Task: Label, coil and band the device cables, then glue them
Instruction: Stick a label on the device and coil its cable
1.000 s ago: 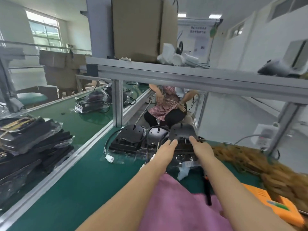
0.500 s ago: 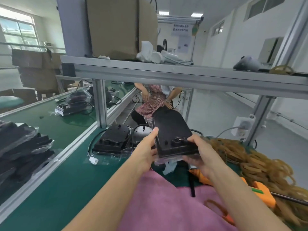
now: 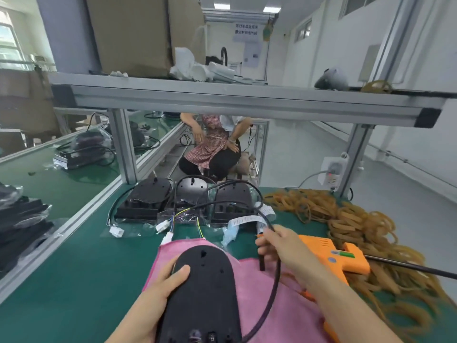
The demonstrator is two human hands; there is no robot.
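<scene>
Two hands busy: left hand (image 3: 158,293) grips the black device (image 3: 201,293), right hand (image 3: 284,246) pinches its cable (image 3: 273,288); label print unreadable.

open: bare green counter (image 3: 81,276) left of pink cloth (image 3: 279,303) | blocked ahead: three black devices (image 3: 185,201), loose cables | blocked right: glue gun (image 3: 331,253), rubber-band heap (image 3: 358,219) | overhead: shelf (image 3: 222,97)

The flat black oval device base (image 3: 202,293) ran off the bottom edge — its ports blurred; the orange glue gun (image 3: 331,256) sat partly behind the right hand (image 3: 284,251).
</scene>
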